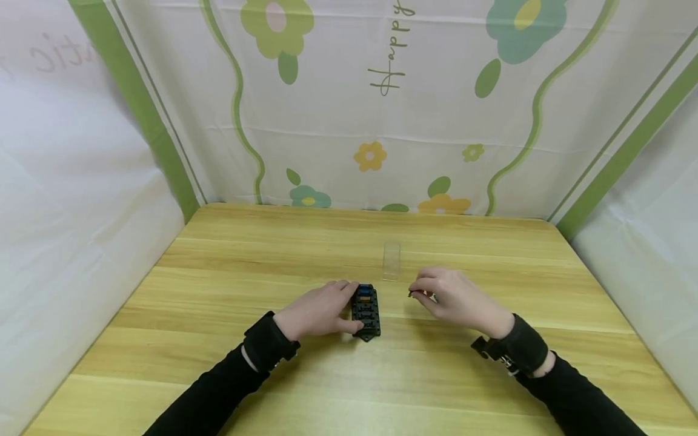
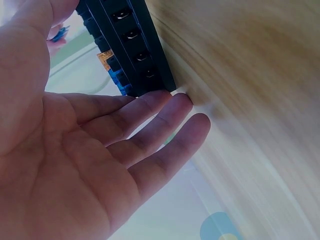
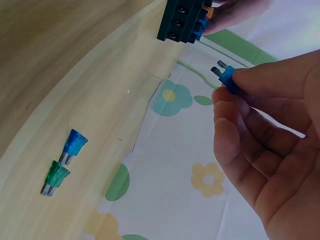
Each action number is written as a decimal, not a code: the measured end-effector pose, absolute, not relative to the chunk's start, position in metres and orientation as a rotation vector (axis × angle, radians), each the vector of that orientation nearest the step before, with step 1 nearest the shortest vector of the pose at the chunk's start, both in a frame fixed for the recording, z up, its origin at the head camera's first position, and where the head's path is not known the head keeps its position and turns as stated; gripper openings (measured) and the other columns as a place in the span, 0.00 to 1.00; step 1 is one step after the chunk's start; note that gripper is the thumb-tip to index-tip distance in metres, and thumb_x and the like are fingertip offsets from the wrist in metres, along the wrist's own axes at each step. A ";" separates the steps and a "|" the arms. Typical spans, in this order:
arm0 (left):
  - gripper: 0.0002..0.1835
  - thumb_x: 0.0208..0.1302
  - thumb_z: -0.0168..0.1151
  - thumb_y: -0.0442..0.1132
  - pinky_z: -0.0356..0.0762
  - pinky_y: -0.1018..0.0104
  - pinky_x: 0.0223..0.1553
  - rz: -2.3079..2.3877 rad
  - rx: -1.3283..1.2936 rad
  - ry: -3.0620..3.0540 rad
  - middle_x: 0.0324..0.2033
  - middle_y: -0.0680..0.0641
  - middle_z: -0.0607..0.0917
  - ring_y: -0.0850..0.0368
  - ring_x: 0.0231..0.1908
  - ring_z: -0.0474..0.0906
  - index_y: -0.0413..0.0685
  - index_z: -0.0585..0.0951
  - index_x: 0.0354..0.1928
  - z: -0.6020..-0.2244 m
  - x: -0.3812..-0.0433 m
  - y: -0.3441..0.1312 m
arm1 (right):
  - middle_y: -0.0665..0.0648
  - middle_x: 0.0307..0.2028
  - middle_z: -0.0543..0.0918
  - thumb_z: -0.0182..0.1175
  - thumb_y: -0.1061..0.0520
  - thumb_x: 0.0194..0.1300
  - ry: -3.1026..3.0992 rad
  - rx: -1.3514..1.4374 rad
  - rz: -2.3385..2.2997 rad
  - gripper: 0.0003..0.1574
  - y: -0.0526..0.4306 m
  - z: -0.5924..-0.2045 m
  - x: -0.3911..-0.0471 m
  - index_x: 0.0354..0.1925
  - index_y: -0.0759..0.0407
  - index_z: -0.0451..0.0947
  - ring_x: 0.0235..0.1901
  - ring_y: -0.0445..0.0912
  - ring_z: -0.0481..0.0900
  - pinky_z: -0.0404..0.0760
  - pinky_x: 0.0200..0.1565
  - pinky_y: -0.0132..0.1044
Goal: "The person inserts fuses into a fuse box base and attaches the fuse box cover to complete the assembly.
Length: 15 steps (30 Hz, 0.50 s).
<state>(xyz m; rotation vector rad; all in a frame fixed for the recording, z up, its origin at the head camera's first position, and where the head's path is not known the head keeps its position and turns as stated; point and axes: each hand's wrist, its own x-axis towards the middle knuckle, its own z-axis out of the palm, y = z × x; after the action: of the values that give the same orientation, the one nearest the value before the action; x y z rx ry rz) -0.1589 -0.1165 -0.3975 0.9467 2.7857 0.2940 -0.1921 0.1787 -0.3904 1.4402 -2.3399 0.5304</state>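
A black fuse box (image 1: 368,316) lies on the table in front of me. My left hand (image 1: 319,310) holds it from the left, thumb at the near end and fingertips at the far end. Blue (image 1: 364,291) and orange (image 1: 365,299) fuses sit in its far slots. Right of the box, my right hand (image 1: 458,303) pinches a small blue blade fuse (image 3: 228,80) between thumb and forefinger, its two metal prongs pointing toward the box. The right wrist view shows a loose blue fuse (image 3: 75,143) and a green fuse (image 3: 57,174) on the table, mostly hidden by the right hand in the head view.
A clear plastic cover (image 1: 391,261) lies beyond the box, slightly to its right. The wooden table (image 1: 245,242) ends at a white flowered cloth (image 1: 327,109) at the back, with white cloth walls on both sides.
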 end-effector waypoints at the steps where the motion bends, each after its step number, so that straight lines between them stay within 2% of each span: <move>1: 0.47 0.63 0.53 0.66 0.61 0.59 0.61 0.295 0.946 2.785 0.65 0.40 0.66 0.47 0.63 0.63 0.39 0.57 0.72 -0.397 -0.159 -0.116 | 0.44 0.31 0.77 0.66 0.62 0.57 -2.340 1.441 0.530 0.06 0.178 -0.391 -0.192 0.35 0.54 0.84 0.26 0.32 0.72 0.69 0.26 0.22; 15: 0.47 0.63 0.52 0.67 0.61 0.59 0.61 0.291 0.933 2.779 0.65 0.40 0.65 0.47 0.64 0.63 0.39 0.57 0.72 -0.397 -0.158 -0.116 | 0.44 0.31 0.77 0.65 0.62 0.58 -2.344 1.447 0.553 0.06 0.174 -0.389 -0.192 0.35 0.54 0.84 0.26 0.31 0.71 0.68 0.26 0.21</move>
<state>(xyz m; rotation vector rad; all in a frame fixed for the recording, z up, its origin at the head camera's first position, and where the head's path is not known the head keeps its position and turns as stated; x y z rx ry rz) -0.1582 -0.1161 -0.3966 0.9335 2.7789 0.2908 -0.1917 0.1742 -0.3891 1.4469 -2.3444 0.5529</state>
